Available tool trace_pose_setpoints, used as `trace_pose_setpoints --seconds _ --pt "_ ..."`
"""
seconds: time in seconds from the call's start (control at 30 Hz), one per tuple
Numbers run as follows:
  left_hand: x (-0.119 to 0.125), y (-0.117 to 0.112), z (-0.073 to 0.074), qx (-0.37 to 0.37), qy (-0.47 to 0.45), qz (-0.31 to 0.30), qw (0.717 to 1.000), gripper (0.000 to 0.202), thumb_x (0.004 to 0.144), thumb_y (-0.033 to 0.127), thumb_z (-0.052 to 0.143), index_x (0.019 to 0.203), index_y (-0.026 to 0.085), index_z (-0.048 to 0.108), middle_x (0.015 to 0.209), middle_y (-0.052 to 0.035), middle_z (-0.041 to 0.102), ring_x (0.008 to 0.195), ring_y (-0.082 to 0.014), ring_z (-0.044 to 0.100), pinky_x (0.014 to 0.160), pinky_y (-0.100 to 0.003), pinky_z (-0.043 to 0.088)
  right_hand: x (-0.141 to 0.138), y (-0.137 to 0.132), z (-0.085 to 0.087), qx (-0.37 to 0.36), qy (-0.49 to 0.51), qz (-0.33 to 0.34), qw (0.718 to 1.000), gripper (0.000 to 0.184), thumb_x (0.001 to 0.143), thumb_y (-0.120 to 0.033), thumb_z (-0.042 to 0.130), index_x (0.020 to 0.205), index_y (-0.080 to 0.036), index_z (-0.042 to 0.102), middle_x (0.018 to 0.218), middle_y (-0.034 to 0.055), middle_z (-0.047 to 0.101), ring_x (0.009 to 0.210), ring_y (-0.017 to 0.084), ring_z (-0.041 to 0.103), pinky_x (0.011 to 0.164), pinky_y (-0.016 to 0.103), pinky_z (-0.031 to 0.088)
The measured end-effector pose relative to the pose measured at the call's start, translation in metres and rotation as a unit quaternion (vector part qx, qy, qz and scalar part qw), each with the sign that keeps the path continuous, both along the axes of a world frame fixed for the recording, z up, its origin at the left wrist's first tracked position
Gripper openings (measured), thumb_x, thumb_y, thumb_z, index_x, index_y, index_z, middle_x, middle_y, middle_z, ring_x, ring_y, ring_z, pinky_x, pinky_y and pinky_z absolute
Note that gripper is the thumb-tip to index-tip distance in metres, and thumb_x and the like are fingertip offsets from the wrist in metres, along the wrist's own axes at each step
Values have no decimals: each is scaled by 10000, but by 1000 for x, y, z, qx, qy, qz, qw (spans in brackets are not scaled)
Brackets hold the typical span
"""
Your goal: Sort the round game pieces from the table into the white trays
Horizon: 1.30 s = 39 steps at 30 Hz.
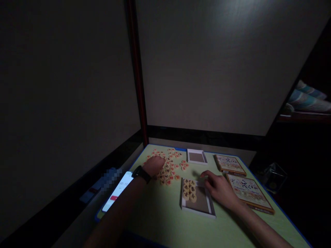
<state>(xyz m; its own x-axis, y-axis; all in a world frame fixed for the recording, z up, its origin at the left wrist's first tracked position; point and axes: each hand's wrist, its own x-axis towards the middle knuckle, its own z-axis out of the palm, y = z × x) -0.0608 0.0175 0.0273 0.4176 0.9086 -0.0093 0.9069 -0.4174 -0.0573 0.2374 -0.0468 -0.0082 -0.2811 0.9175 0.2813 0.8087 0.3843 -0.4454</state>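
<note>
Chinese chess pieces (167, 171) with red or dark characters lie spread in a loose heap on the far left of the table. Over the heap's left side is my left hand (154, 164), back of the hand towards me, a dark watch (141, 173) on its wrist; its fingers are hidden. In front stands a shallow box tray (201, 204) with several dark-lettered chess pieces (189, 190) in two columns along its left side. My right hand (219, 187) hovers at the tray's upper right edge, thumb and index finger apart, with nothing visible in it.
Another shallow white tray (197, 157) stands at the table's back. Two printed boxes (230, 164) lie along the right side. A lit phone (119, 189) showing a timer rests at the left edge of the green table (160, 213). Walls close off the back and left.
</note>
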Motion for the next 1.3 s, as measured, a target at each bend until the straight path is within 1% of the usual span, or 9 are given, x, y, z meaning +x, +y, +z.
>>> trace_pose_setpoints --seconds 0.17,0.27,0.37,0.47,0.6,0.73,0.87,1.03,1.3 --pt "-13 -12 4 27 9 -19 999 153 863 137 519 976 155 620 1009 -136 672 984 -253 626 865 -359 487 1 0 0 4 1 3 1000 308 816 -264 371 1003 -207 609 586 -8 613 536 191 587 560 269 359" --pt "-15 -23 4 21 36 -29 999 158 871 116 485 946 157 618 945 -126 678 930 -243 636 843 -352 493 0 -1 2 -6 -2 1 1000 315 816 -274 370 999 -208 617 569 -8 604 529 196 590 551 270 357" --pt "-15 -29 2 17 43 -25 999 180 883 111 461 965 162 614 918 -118 683 892 -228 644 816 -337 498 -1 -1 3 -9 2 0 1000 315 809 -276 379 995 -207 624 577 -4 611 542 201 599 556 271 361" --pt "-15 -27 1 12 37 -21 999 172 861 114 494 961 172 621 913 -109 688 895 -229 650 800 -329 498 -1 -1 2 -9 9 5 1000 311 802 -275 384 984 -208 628 582 -2 616 535 200 591 551 271 365" --pt "-17 -21 1 -14 15 -16 1000 151 789 105 548 876 195 632 856 -72 693 862 -219 655 756 -305 497 0 1 0 -1 16 6 1000 302 801 -283 385 962 -212 630 584 0 617 532 199 590 551 272 369" --pt "-19 -16 -2 -26 -2 -16 1000 173 723 131 604 871 211 644 875 -47 693 880 -206 651 753 -281 497 0 1 0 -3 6 4 1000 315 810 -289 372 974 -206 628 583 2 610 535 196 592 552 270 371" --pt "-17 -16 -2 -26 9 -11 1000 226 712 112 596 912 204 651 902 -70 691 887 -222 652 748 -298 500 0 -1 2 -6 -1 7 1000 334 813 -291 360 985 -198 631 591 6 616 538 199 594 563 275 382" --pt "-11 -18 0 -20 18 -9 1000 159 750 94 556 861 171 639 898 -98 686 895 -230 648 780 -315 505 0 0 3 0 -11 2 1000 344 806 -275 355 989 -197 636 617 17 642 546 201 600 571 279 391" --pt "-10 -14 -9 -8 2 -27 1000 185 747 51 523 874 146 618 996 -131 674 966 -236 624 879 -337 489 1 0 0 3 -13 5 1000 339 817 -280 359 987 -196 640 631 26 662 571 207 628 584 283 401"
